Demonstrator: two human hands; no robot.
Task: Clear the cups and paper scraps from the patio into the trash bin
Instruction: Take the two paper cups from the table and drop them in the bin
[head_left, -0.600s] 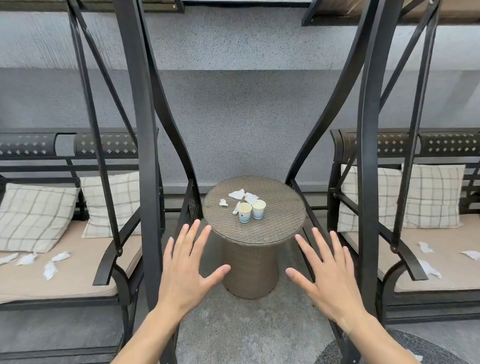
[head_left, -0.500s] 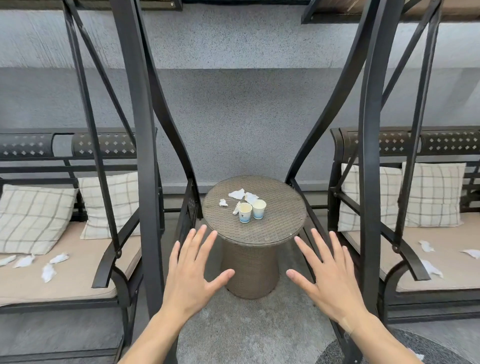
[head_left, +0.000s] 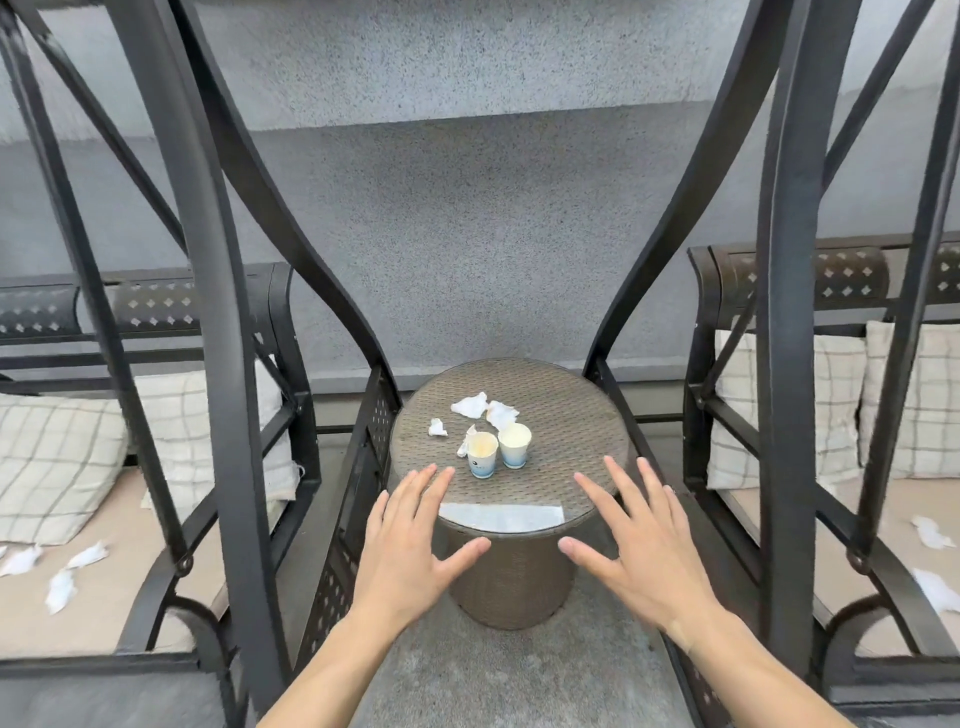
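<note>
Straight ahead: grey stucco wall behind the round wicker counter, the landmark for all below. Left of the counter, black metal swing bench with plaid cushions and a tan seat. Right of the counter, matching bench with plaid cushions.

Nearer than the counter, over its front edge: left hand and right hand, both palm-down, fingers spread wide and straight, holding nothing, apart from the cups.

On the counter, near its middle: two paper cups, left cup and right cup, upright, just beside each other. Behind and left of the cups, still on the counter: crumpled paper scraps. At the counter's front rim: pale rectangular glare patch.

Far left of the counter, on the left bench seat: more scraps. Far right, on the right bench seat: further scraps.
</note>
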